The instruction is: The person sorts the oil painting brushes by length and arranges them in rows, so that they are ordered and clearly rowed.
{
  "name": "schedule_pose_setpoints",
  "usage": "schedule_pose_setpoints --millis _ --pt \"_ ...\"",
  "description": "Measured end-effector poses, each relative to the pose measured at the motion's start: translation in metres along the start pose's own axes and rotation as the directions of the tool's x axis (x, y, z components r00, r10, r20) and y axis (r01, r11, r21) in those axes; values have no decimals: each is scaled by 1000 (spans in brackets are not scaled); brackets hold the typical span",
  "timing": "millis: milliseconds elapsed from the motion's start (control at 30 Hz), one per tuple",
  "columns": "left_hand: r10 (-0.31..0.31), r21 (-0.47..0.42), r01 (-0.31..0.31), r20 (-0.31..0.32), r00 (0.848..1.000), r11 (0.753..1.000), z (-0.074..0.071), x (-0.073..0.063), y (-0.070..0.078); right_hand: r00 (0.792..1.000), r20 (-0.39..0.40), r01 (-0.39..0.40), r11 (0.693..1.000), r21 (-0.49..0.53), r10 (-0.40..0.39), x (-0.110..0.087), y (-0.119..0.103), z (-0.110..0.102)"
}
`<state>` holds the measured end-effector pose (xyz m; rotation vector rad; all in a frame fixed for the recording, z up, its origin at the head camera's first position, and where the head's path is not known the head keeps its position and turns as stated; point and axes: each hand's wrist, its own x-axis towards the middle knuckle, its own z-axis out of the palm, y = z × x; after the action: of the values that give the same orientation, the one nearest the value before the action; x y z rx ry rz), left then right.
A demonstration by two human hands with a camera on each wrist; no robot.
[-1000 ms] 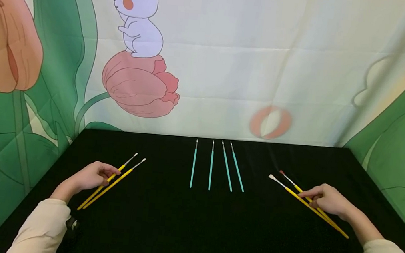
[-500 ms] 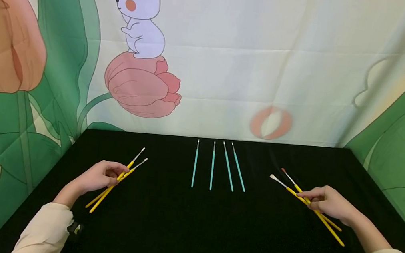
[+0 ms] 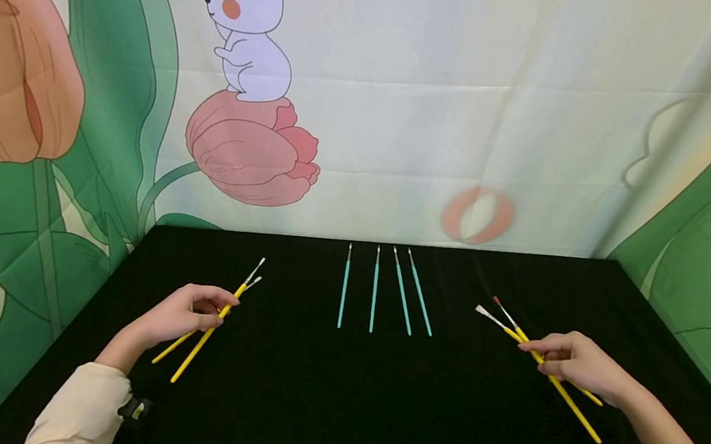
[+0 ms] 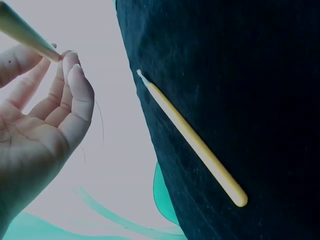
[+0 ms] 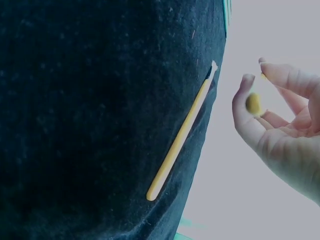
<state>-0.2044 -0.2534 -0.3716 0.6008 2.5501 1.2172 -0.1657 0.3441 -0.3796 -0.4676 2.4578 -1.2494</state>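
Observation:
My left hand (image 3: 185,314) pinches a yellow-handled paintbrush (image 3: 196,356) with a pale tip, its bristles pointing to the back right. Under that hand a second yellow paintbrush (image 4: 195,142) lies on the black cloth, crossed by the held one in the head view. On the other side, my right hand (image 3: 587,366) pinches a yellow paintbrush (image 3: 580,414) with a reddish tip, bristles toward the back left. Its rounded handle end faces the right wrist camera. Beneath, another yellow paintbrush (image 5: 177,142) with a whitish flat tip rests on the cloth.
Several thin teal paintbrushes (image 3: 343,295) lie side by side at the back middle of the black cloth (image 3: 339,404), bristles away from me. Behind the table hangs a printed curtain (image 3: 390,112) with a rabbit and tulips.
Both hands have gripped one yellow paintbrush each and raised it off its neighbour. The left hand has moved to the right; the right hand has shifted slightly. The teal paintbrushes stay put.

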Motion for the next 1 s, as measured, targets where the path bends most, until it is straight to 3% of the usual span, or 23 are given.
schedule_pose_setpoints --millis 433,700,1000 --pt "51 -10 -50 32 998 999 20 -2 12 1000 -12 16 999 -50 -16 1 -5 6" --pt "82 -60 -78 65 995 995 38 -2 26 999 -6 -37 999 -30 37 1 -5 9" --pt "125 -106 -118 69 990 987 57 1 36 1000 -4 4 1000 -14 -4 3 -5 11"
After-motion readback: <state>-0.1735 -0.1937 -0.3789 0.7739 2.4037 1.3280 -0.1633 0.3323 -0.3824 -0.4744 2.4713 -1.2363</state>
